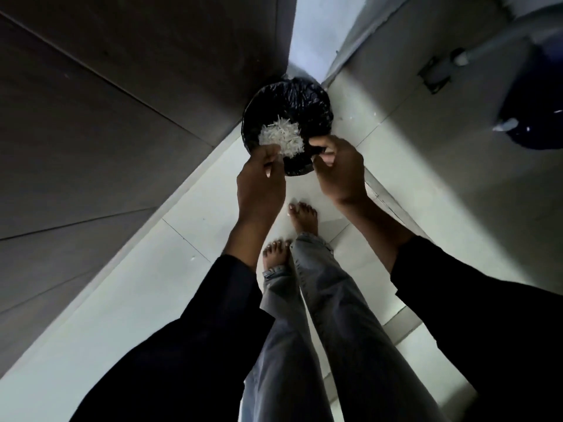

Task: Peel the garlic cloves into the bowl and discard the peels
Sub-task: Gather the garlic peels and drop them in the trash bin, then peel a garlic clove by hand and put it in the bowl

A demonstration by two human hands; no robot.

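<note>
Now my left hand point(262, 175) grips the garlic peels point(281, 140) over the black-lined bin point(304, 99). My right hand point(338, 169) pinches its rim.

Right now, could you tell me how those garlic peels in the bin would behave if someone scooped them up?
The garlic peels look thin and flaky, so probably very light and apt to scatter. Heaped loosely on the black bin liner, they would likely crumble apart.
</note>
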